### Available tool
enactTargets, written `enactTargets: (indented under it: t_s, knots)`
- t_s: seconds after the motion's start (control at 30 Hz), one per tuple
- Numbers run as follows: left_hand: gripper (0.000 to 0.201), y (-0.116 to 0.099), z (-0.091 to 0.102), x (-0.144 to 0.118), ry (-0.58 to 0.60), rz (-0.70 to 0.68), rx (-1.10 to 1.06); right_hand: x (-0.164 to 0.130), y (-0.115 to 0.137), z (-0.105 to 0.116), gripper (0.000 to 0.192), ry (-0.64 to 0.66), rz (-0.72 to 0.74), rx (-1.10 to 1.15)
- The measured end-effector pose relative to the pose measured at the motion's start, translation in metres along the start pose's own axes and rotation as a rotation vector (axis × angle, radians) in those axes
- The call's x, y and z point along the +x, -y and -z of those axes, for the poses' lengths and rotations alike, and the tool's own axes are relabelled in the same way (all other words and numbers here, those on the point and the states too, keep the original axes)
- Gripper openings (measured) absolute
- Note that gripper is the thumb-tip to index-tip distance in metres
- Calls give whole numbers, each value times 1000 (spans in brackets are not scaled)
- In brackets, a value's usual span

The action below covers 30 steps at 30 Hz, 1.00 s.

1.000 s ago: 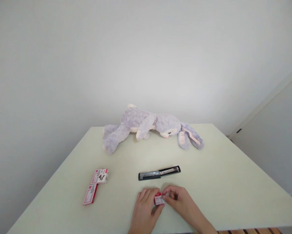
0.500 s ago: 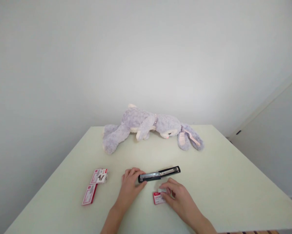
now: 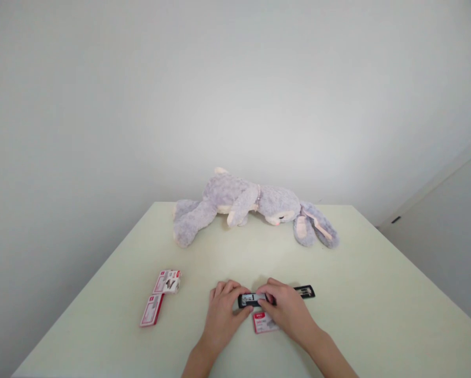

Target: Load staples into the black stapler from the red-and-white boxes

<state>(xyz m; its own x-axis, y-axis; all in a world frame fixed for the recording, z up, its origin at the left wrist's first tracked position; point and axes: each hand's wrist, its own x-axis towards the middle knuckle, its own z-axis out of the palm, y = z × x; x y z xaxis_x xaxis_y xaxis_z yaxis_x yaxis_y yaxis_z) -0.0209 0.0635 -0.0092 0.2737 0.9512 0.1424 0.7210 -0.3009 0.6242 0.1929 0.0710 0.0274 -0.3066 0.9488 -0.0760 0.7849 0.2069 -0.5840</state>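
Both hands are working at the near middle of a pale green table (image 3: pixel 357 273). The left hand (image 3: pixel 224 314) is curling its fingers around the left end of a black stapler (image 3: pixel 277 296), thumb and fingertips closing on the silver part. The right hand (image 3: pixel 286 307) is lying over the stapler's middle, fingers bent and pinching down on it from above; whether anything small is sitting between those fingertips cannot be told. The stapler is lying flat and long, its free black end sticking out toward 3 o'clock from under the right hand.

Directly at 6 o'clock of the stapler, just beside the right hand's heel, a small red-and-white staple box (image 3: pixel 265 322) is lying flat on the table, partly covered by the hand.

Well apart at 9 o'clock, two more items are lying: an open red-and-white box (image 3: pixel 168 281) and, touching or nearly touching its near corner, a flat red-and-white sleeve (image 3: pixel 152 311).

At 12 o'clock, along the far edge of the table, a grey-lilac plush rabbit (image 3: pixel 251 205) is lying on its side, ears trailing toward 3 o'clock. A plain white wall (image 3: pixel 220 94) is standing behind.
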Motion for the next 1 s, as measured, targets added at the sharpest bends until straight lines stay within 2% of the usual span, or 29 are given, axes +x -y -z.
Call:
enactTargets:
  t_s: [0.1,0.23,0.43,0.6,0.7,0.83,0.9,1.0]
  knots:
    - [26,0,-1,-1,-4,9,3,-3,1,1,25,-27,-9,-13]
    - [26,-2,0,-1,10,27,0,-13,-1,0,14,-98,-91,5]
    - [26,-3,1,-1,21,42,-2,-34,2,-14,24,-13,-5,229]
    - [25,-1,-1,-2,26,36,0,-39,-7,-21,29,-138,-147,280]
    - [26,0,-2,-1,25,31,0,-36,-5,-21,33,-88,-111,271]
    - [27,0,-2,-1,19,37,-2,-35,4,-28,42,-21,-47,393]
    - [27,-1,-1,-2,17,44,-10,-40,-5,-30,41,-46,-69,489]
    - [26,-1,0,-2,19,49,-23,-54,-42,-24,42,-41,-138,558]
